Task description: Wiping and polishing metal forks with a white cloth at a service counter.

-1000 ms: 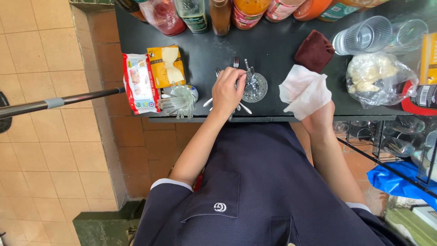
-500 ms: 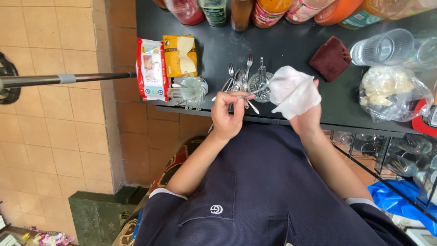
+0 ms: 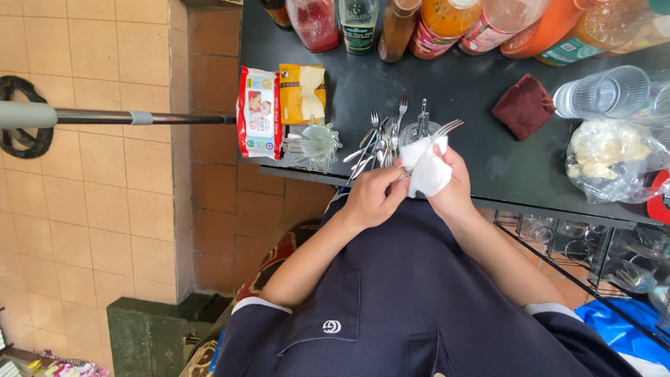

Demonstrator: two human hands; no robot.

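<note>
My right hand is closed around a white cloth wrapped over a fork, whose tines stick out above the cloth over the black counter; my left hand has its fingers pinched together on the fork's handle end, just beside the cloth. Just above both hands, near the counter's front edge, a glass holds more forks, with clear plastic spoons, a wipes pack and a yellow packet to the left. A maroon cloth and a clear cup lie to the right, bottles along the back.
</note>
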